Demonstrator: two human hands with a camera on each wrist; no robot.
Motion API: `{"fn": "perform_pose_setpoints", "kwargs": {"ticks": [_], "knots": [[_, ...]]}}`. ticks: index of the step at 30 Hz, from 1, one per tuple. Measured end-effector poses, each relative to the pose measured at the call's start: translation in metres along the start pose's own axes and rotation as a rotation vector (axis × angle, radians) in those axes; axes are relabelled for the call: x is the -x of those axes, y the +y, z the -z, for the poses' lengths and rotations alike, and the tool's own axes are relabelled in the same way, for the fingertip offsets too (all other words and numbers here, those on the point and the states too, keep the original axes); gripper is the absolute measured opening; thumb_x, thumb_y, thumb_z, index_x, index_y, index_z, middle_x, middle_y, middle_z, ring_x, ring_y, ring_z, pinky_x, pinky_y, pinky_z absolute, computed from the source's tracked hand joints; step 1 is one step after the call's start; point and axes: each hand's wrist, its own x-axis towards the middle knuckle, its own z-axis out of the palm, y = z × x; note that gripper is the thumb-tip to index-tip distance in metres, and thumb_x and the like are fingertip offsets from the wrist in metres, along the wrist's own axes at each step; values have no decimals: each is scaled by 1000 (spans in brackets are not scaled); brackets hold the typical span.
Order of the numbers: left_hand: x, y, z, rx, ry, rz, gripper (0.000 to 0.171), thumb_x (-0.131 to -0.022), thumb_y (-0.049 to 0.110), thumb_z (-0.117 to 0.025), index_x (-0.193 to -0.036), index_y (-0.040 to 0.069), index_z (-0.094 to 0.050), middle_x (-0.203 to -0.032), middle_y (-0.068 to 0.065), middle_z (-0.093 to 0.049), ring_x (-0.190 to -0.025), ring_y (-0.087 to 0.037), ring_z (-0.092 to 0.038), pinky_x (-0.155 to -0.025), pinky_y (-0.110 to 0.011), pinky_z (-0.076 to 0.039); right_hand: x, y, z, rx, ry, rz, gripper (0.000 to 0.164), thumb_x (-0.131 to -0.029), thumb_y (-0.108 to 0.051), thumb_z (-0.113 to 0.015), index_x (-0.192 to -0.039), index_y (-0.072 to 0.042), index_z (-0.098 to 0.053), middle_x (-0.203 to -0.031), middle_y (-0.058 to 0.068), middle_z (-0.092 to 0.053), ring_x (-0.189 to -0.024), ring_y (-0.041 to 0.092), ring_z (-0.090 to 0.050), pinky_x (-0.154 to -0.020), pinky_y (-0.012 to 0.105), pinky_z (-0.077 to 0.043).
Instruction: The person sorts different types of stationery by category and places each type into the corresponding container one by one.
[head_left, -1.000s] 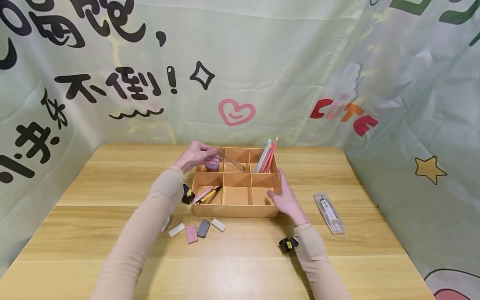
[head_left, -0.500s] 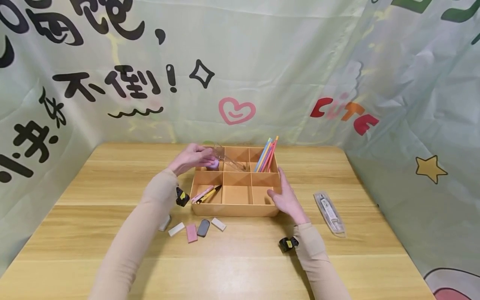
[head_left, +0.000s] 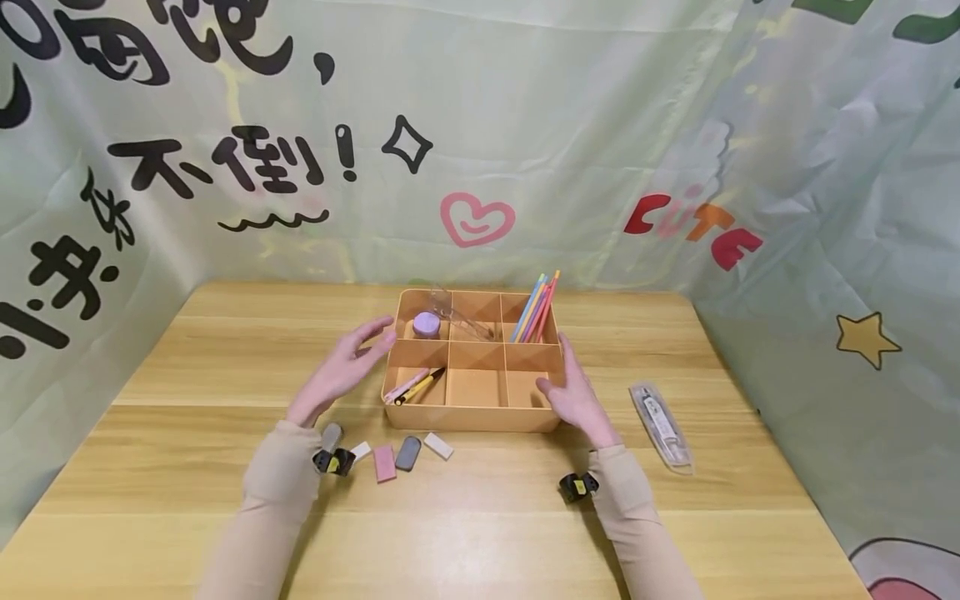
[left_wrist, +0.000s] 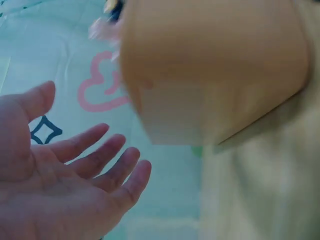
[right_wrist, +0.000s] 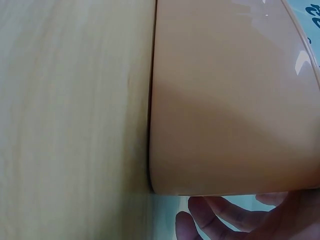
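A tan divided desk organizer (head_left: 472,419) stands on the table. My left hand (head_left: 341,367) is beside its left wall, fingers spread and nothing in them; the left wrist view shows the bare palm (left_wrist: 65,195). My right hand (head_left: 577,400) holds the organizer's right wall, thumb over the rim and fingers along the outside. In its back left compartment sits a small round purple thing (head_left: 427,324). A clear, thin see-through object (head_left: 468,323) leans across the divider into the back middle one. Several coloured sticks (head_left: 534,310) stand back right. Pens (head_left: 420,387) lie front left.
In front of the organizer lie a pink eraser (head_left: 384,463), a dark grey eraser (head_left: 408,454), a white eraser (head_left: 438,446) and other small blocks, partly behind the left wrist. A clear pencil-case-like package (head_left: 662,427) lies to the right. A printed cloth (head_left: 570,150) hangs behind the table.
My left hand has let go of the round purple thing in the back left compartment and moved out, left and toward me. The right hand has stayed at the organizer's right wall.
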Motion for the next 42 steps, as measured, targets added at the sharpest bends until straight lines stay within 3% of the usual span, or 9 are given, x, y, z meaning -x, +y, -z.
{"fn": "perform_pose_setpoints", "kwargs": {"ticks": [6,11,15,23,42], "knots": [[12,-14,-11,10,-75,-7,65,-109,31,-42,-160,-1,-17,-168,-24,-11,-155,-45,-12,-123,-62,-16,0,-2,-1,0,0,-3,87,-99,-16,-56,-163,-16,2,-170,21,-3,-154,47,-13,-124,61,-13],[17,-19,-15,-26,-129,4,71,-109,35,-41,-161,3,-7,-170,-18,1,-156,-45,-3,-124,-61,-10,-1,-2,-2,2,-6,7,85,-100,-14,-55,-163,-14,3,-169,23,-3,-154,47,-13,-124,62,-13],[19,-20,-19,-82,-160,6,83,-106,41,-48,-161,6,2,-170,-15,10,-155,-46,1,-122,-65,-7,-1,-1,-1,8,2,15,84,-100,-14,-54,-163,-12,2,-169,23,-4,-154,47,-13,-124,60,-13],[19,-20,-24,-101,-188,83,112,-91,53,-68,-160,26,15,-168,0,22,-156,-41,9,-121,-68,-3,0,-2,-1,13,-2,-2,85,-100,-15,-54,-163,-15,3,-169,22,-3,-154,47,-13,-124,60,-13],[19,-14,-33,-124,-199,66,124,-88,51,-73,-157,18,25,-164,-2,34,-155,-44,7,-122,-64,-9,1,-2,0,13,5,-8,84,-99,-16,-55,-163,-14,1,-169,23,-5,-153,47,-14,-125,60,-14]]}}
